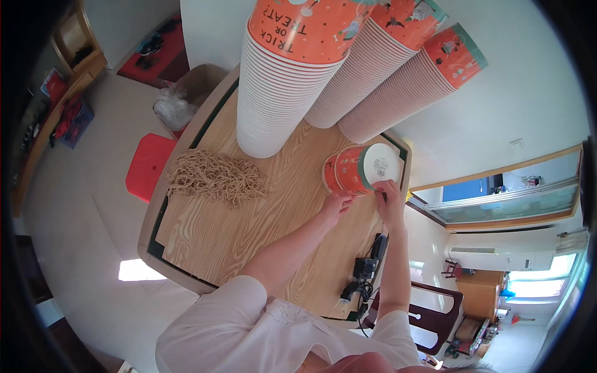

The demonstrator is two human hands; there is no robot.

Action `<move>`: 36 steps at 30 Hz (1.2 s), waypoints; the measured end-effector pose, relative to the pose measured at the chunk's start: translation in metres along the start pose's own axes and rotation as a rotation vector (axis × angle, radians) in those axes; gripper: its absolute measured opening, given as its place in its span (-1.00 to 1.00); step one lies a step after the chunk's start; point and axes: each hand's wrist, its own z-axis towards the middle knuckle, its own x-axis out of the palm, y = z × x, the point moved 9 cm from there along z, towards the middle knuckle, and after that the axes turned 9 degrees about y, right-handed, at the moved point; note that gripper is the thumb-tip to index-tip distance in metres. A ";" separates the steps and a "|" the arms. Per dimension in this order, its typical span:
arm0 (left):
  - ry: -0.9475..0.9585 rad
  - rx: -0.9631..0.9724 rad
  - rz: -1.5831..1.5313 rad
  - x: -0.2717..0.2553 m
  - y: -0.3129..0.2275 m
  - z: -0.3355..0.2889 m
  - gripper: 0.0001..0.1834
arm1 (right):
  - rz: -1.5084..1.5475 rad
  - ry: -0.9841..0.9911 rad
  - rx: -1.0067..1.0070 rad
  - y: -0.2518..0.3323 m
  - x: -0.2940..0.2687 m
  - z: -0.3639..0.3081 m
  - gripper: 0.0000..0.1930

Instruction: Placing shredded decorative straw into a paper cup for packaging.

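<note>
An orange paper bucket (pixel 349 169) with a green band and a white base lies on its side at the far right of the table. A thin pale loop, seemingly a cord, shows across its side. My left hand (pixel 337 204) is at the bucket's near side, fingers curled together; what they pinch, if anything, is too small to make out. With fingers closed at the edge of the white base, my right hand (pixel 388 194) grips the bucket. A tangled heap of tan cords (pixel 214 177) rests on the table's left part.
Three tall stacks of nested paper buckets (pixel 280 87) stand at the table's far side. Black power adapters with cables (pixel 365 268) lie near the right front edge of the wood-patterned table (pixel 205 248). Beside it are a red stool (pixel 148 166), a cardboard box (pixel 202 84) and a dark chair (pixel 444 304).
</note>
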 end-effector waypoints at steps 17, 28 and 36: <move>-0.141 -0.040 -0.001 -0.053 0.014 0.020 -0.76 | -0.032 0.231 -0.001 -0.039 0.049 0.022 -0.80; -0.182 0.004 0.043 -0.079 -0.015 -0.007 -0.70 | -0.035 0.259 -0.008 -0.045 0.065 0.024 -0.79; -0.341 0.462 0.275 -0.079 -0.205 -0.103 -0.90 | 0.095 0.031 -0.079 0.006 0.023 0.055 -0.82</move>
